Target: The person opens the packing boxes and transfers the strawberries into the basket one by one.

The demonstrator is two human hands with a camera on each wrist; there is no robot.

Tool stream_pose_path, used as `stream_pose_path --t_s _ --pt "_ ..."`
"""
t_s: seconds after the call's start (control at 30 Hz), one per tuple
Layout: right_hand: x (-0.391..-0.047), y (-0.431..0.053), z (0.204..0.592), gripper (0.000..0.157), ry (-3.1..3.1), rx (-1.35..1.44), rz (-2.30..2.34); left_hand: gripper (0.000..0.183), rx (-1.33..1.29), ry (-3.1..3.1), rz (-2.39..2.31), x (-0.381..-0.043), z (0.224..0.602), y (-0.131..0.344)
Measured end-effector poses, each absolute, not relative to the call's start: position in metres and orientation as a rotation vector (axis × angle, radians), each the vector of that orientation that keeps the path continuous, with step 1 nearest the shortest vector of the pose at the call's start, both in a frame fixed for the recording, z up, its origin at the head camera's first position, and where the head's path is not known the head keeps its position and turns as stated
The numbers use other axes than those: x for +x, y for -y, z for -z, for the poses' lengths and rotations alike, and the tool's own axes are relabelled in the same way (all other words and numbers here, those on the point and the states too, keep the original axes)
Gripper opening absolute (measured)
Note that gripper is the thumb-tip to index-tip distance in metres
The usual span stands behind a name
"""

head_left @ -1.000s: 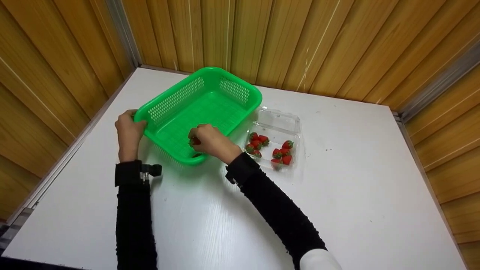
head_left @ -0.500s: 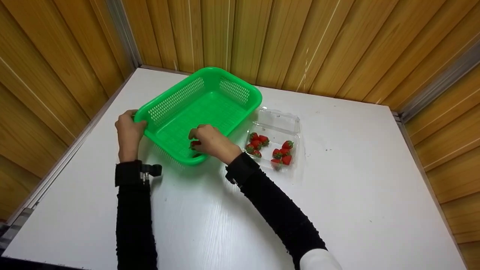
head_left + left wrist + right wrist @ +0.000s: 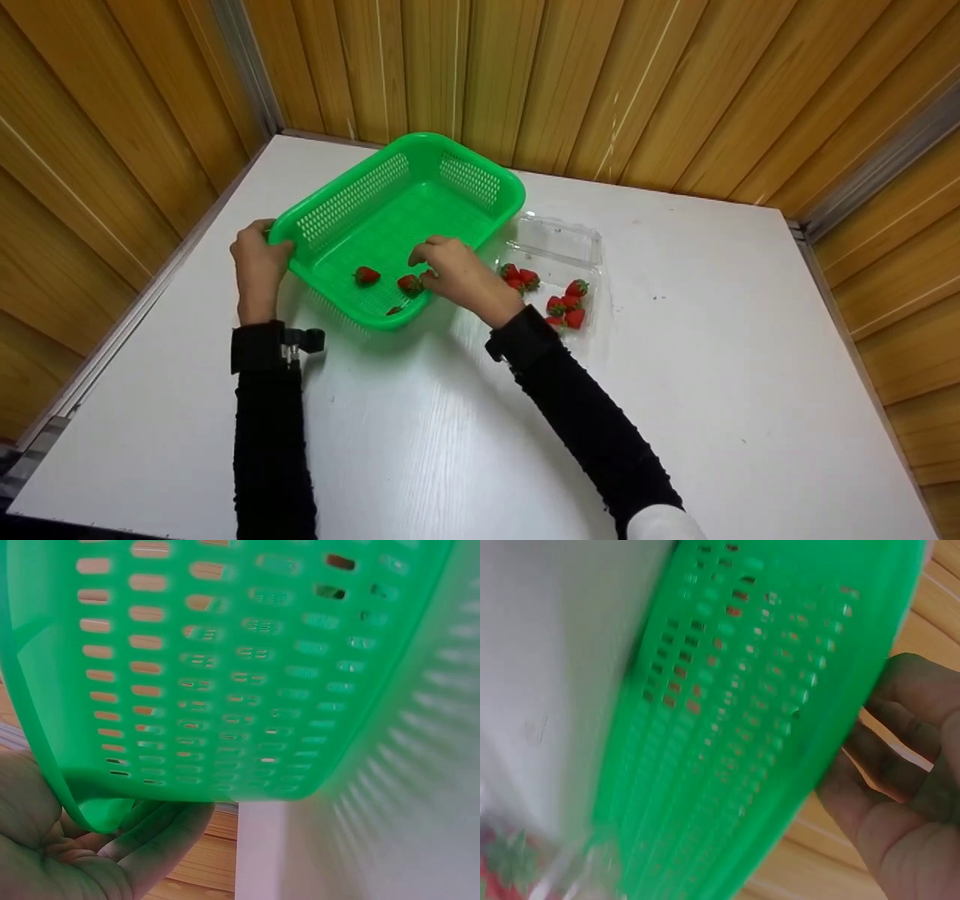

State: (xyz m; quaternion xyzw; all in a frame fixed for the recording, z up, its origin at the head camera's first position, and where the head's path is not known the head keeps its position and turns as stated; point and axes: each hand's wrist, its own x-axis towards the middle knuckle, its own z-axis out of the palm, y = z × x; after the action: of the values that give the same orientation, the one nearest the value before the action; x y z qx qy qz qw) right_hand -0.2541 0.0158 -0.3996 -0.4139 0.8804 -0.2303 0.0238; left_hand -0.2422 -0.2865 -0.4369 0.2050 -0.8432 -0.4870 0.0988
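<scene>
My left hand [image 3: 259, 271] grips the near left corner of the green plastic basket [image 3: 450, 214], its fingers curled under the rim in the left wrist view. My right hand [image 3: 471, 279] hovers over the basket's near right edge, fingers loosely bent; nothing shows between them in the right wrist view. On the basket floor, near this hand, lie a strawberry [image 3: 367, 275] and a second strawberry [image 3: 409, 284]. Another strawberry [image 3: 394, 310] is mostly hidden by the near wall. A bit of red shows beside the right thumb.
Right of the basket, a clear plastic clamshell box [image 3: 553, 276] stands with its lid folded back. Several strawberries [image 3: 571, 304] lie in it, some hidden behind my right hand. Wood-look panels [image 3: 585, 97] enclose the white table [image 3: 712, 360] at the back and sides.
My right hand has let go of strawberries in the basket and moved right, toward its rim. The strawberries it covered now show. The left hand has kept its grip in place.
</scene>
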Motion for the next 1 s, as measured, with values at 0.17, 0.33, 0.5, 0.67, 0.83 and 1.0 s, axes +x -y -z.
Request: stream_pose_path --t_s 0.17,0.33,0.5,0.67,0.83,1.0 --pt "-0.256 -0.060 0.395 0.025 -2.809 -1.286 0.756 0.052 0.587 2.502 1.419 -0.244 0.437 0.285" --pt "-0.258 -0.099 0.397 0.026 -2.865 -1.141 0.745 0.053 0.609 2.506 1.415 -0.243 0.437 0.287" --pt "-0.256 -0.130 0.411 0.024 -2.907 -0.994 0.759 0.053 0.616 2.506 1.425 -0.241 0.437 0.287" --pt "-0.250 -0.149 0.426 0.024 -2.871 -0.855 0.757 0.052 0.617 2.508 1.412 -0.242 0.437 0.287" --pt "-0.247 -0.152 0.440 0.021 -2.824 -0.764 0.772 0.052 0.613 2.497 1.430 -0.242 0.436 0.287" --pt "-0.248 -0.147 0.448 0.015 -2.803 -0.759 0.795 0.052 0.611 2.505 1.431 -0.242 0.435 0.286"
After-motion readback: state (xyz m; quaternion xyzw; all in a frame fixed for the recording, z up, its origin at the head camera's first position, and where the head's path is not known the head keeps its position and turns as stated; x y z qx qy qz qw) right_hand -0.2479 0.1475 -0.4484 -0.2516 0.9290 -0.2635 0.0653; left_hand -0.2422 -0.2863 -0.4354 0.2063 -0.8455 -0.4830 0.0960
